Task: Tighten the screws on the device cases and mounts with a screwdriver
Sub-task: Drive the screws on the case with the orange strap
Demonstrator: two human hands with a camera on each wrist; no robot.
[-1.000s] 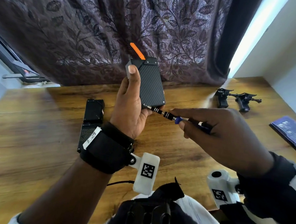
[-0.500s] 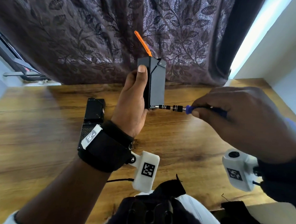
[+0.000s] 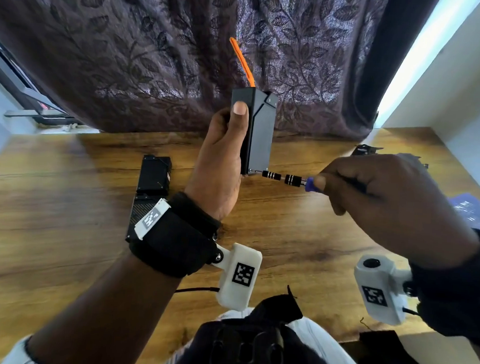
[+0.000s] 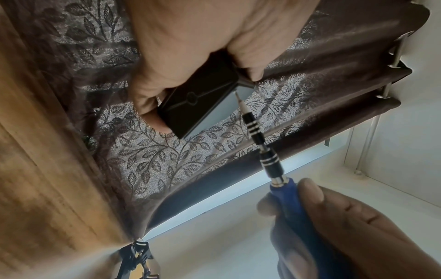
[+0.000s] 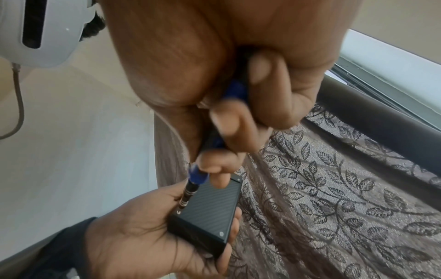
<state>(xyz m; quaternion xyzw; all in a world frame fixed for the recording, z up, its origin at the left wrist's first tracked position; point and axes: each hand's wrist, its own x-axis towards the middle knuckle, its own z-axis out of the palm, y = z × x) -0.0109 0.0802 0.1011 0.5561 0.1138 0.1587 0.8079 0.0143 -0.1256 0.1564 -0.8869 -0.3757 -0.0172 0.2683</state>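
1. Position of work: the left hand [image 3: 220,164] grips the black device case [image 3: 261,133] upright above the wooden table [image 3: 64,228], thumb along its near edge and fingers wrapped behind it. An orange strap [image 3: 243,61] stands up from the top of the case.
2. Tool: the right hand [image 3: 385,200] is closed round the blue handle of the screwdriver [image 3: 285,178], fingertips pinching it near the collar. The shaft lies nearly level, with its tip at the lower corner of the case, where a screw [image 5: 178,212] sits.
3. Risk, bit slip: the case is unsupported in the air. If side force exceeds the push along the shaft, the tip may ride out of the screw head and round it off, or score the ribbed face.
4. Risk, injury: the tip works just beside the heel of the left hand. A slip toward that side would likely drive it into the palm.
5. Risk, rotation: the grip sits mostly high on the case, while torque is applied at the bottom corner. The case may twist in the hand and tilt the bit off axis.
6. Risk, over-tightening: a small screw in a light housing could strip its thread. Whether it is already seated cannot be determined.
7. Outstanding: another black case [image 3: 153,174] lies on the table, left of the left wrist.
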